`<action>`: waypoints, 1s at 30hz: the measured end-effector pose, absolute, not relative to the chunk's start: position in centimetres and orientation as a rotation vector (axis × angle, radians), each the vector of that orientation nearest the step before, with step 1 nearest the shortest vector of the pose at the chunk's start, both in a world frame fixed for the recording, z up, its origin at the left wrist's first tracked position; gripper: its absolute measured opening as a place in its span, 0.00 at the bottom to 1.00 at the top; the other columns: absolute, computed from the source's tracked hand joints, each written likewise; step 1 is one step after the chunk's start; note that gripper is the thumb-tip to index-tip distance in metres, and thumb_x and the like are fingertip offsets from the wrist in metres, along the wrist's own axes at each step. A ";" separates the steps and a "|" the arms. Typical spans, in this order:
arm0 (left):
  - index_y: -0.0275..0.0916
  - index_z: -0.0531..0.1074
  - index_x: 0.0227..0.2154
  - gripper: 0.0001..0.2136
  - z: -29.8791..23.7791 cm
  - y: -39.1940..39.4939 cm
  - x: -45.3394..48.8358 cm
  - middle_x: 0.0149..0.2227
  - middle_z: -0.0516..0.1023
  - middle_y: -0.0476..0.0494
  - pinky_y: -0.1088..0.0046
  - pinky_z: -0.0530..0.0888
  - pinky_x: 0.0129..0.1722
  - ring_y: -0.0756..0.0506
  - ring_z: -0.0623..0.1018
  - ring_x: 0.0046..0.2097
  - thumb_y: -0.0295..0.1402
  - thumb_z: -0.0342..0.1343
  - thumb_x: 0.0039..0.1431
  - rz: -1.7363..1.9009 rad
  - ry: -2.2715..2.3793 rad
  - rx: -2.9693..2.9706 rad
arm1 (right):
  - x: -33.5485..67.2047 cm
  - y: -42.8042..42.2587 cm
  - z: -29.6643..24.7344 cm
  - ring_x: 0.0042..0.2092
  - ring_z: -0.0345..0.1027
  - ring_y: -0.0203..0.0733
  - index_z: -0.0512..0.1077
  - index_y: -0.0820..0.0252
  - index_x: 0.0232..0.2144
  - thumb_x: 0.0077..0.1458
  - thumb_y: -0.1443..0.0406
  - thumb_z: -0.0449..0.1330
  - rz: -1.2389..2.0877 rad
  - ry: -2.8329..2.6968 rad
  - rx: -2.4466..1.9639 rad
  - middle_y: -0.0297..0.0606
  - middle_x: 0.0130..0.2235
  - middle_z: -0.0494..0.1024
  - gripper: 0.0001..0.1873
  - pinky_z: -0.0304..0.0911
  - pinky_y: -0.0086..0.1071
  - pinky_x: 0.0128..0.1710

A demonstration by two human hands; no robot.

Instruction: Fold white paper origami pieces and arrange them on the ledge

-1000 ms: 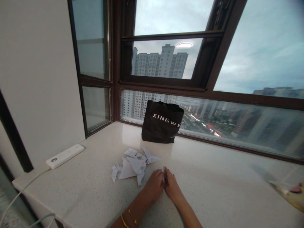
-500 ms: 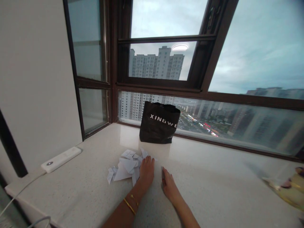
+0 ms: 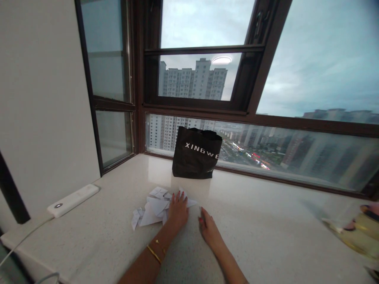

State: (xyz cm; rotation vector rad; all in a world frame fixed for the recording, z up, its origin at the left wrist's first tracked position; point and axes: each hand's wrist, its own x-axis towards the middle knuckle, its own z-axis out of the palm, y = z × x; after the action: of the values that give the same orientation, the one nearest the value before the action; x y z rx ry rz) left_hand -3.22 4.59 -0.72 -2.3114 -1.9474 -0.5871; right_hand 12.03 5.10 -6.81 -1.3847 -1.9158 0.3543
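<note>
My left hand [image 3: 178,209] lies flat with fingers stretched out on the right edge of a heap of folded white paper scraps [image 3: 154,206] on the pale stone sill [image 3: 266,236]. A gold bracelet circles that wrist. Just to its right, my right hand [image 3: 207,228] rests on the sill on its edge, fingers straight and together, holding nothing. A black bag [image 3: 196,153] with white lettering stands upright behind the paper, against the window.
A white power strip [image 3: 73,200] with a cable lies at the left by the wall. Some yellowish, blurred objects [image 3: 357,232] sit at the far right edge. Dark-framed windows [image 3: 204,106] run along the back of the sill.
My left hand has slid forward and left onto the paper heap. The right hand has stayed close by on the sill. The view has shifted slightly.
</note>
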 end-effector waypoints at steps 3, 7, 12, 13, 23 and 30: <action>0.40 0.57 0.55 0.23 0.2 3.8 -4.6 0.59 0.55 0.43 0.54 0.48 0.57 0.40 0.50 0.61 0.36 0.44 0.54 -0.693 -1.976 -2.276 | 12.0 5.0 -6.5 0.51 0.62 0.45 0.61 0.67 0.50 0.50 0.67 0.45 0.372 -1.893 -1.346 0.49 0.49 0.69 0.24 0.54 0.42 0.52; 0.43 0.56 0.55 0.23 0.7 3.5 -9.7 0.60 0.54 0.40 0.44 0.49 0.54 0.33 0.49 0.61 0.40 0.41 0.56 -0.690 -2.296 -1.853 | 11.8 5.0 -6.7 0.50 0.63 0.45 0.62 0.68 0.50 0.49 0.68 0.45 0.373 -1.875 -1.347 0.49 0.48 0.69 0.24 0.54 0.42 0.52; 0.47 0.56 0.55 0.24 -0.7 3.5 -13.0 0.59 0.56 0.42 0.46 0.52 0.52 0.35 0.54 0.59 0.47 0.37 0.56 -0.470 -2.459 -2.020 | 11.9 5.7 -6.5 0.48 0.64 0.45 0.66 0.66 0.45 0.50 0.67 0.45 0.321 -1.762 -1.320 0.49 0.45 0.72 0.21 0.57 0.42 0.50; 0.48 0.57 0.54 0.24 -1.0 3.5 -12.5 0.59 0.57 0.43 0.47 0.52 0.53 0.36 0.54 0.59 0.47 0.36 0.57 -0.457 -2.409 -2.076 | 12.1 5.9 -6.3 0.47 0.64 0.46 0.67 0.67 0.43 0.50 0.66 0.44 0.292 -1.727 -1.315 0.49 0.44 0.72 0.20 0.58 0.42 0.49; 0.46 0.59 0.53 0.24 -1.8 3.3 -3.5 0.58 0.59 0.41 0.48 0.52 0.54 0.37 0.56 0.58 0.47 0.37 0.56 -0.555 -2.146 -2.311 | 13.9 6.0 -5.5 0.46 0.64 0.44 0.69 0.64 0.42 0.51 0.67 0.44 0.139 -1.712 -1.346 0.45 0.42 0.73 0.19 0.58 0.40 0.48; 0.48 0.58 0.54 0.23 -1.9 1.9 -1.8 0.58 0.58 0.44 0.46 0.47 0.55 0.37 0.55 0.59 0.46 0.38 0.56 -0.559 -2.054 -2.434 | 13.6 5.4 -4.2 0.57 0.51 0.54 0.64 0.59 0.50 0.54 0.61 0.46 0.159 -1.701 -1.713 0.49 0.51 0.67 0.22 0.41 0.58 0.52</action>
State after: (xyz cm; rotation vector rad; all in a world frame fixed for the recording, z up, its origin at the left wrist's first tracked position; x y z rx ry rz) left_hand -1.84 1.94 -1.88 -2.4342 -2.0540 -0.5592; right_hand 13.58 5.37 -4.18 -1.7128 -1.7007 0.1592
